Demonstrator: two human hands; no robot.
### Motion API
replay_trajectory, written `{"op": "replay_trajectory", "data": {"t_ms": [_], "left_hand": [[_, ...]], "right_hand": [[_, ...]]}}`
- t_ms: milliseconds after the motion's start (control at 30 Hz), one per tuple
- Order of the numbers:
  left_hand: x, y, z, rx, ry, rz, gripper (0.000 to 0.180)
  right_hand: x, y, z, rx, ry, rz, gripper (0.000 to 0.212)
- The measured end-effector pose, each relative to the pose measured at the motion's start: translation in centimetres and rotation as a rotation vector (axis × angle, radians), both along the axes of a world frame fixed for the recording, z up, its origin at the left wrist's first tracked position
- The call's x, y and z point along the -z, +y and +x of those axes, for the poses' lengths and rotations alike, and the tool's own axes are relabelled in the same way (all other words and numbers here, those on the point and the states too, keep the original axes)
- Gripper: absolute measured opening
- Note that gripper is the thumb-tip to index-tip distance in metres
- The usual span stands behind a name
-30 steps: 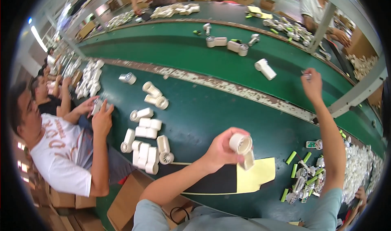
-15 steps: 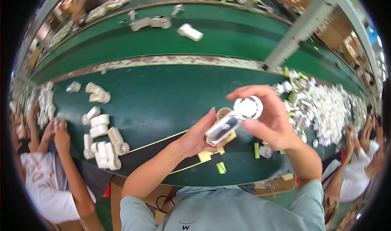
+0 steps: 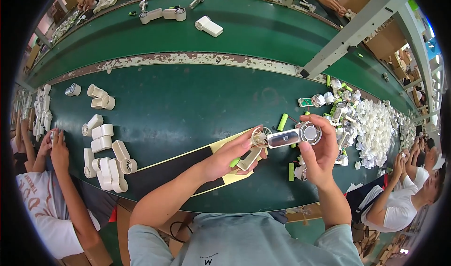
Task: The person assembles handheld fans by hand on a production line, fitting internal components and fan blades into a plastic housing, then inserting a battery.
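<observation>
My left hand [image 3: 220,159] is closed around a cream hand-fan shell [image 3: 247,159] with a round spoked grille and a hollow handle. By its fingers shows the end of a green battery [image 3: 235,162]. In my right hand [image 3: 322,154], thumb and fingers grip the round end of a fan front half [image 3: 283,138], which has a dark glossy handle panel. That panel's left end reaches the shell's grille; whether they touch I cannot tell. A thin wire runs near the shell's handle. Just right of the hands lie green batteries [image 3: 282,122] and a small motor piece.
Cream fan shells [image 3: 112,174] lie grouped at the left. A heap of white parts [image 3: 373,130] and fan assemblies with batteries covers the right. A black-and-yellow strip [image 3: 174,172] lies beneath my left arm. Beyond the ledge, a green belt [image 3: 253,36] carries fan shells. Co-workers sit on both sides.
My right hand has shifted right and down. The fan front half has swung from a slant across the shell to nearly level, baring the shell's grille and hollow handle.
</observation>
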State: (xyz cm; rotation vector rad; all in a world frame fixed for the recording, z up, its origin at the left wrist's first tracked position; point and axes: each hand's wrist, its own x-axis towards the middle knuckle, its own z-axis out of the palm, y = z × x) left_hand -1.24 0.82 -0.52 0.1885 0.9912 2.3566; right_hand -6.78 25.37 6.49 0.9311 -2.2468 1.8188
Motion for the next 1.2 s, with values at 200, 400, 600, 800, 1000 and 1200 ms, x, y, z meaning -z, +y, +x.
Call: {"op": "replay_trajectory", "data": {"t_ms": [200,400,600,800,1000,1200], "left_hand": [[-0.5,0.4,0.1,-0.131,0.071,-0.299,0.062],[0.1,0.4,0.0,-0.076,0.128,-0.268,0.065],[0.9,0.5,0.1,-0.059,0.237,-0.476,0.065],[1.0,0.7,0.2,-0.153,0.426,-0.574,0.066],[-0.3,0.6,-0.1,-0.234,0.435,-0.603,0.060],[0.8,0.8,0.3,-0.216,0.389,-0.566,0.063]], "right_hand": [[0.0,0.2,0.4,-0.011,0.132,0.052,0.053],[0.8,0.0,-0.1,0.098,0.145,0.097,0.053],[0.7,0.4,-0.7,0.050,0.236,0.151,0.051],[1.2,1.2,-0.7,0.067,0.253,0.075,0.053],[1.2,0.7,-0.4,0.046,0.265,0.098,0.054],[1.1,0.2,-0.9,0.011,0.358,0.150,0.055]]}}
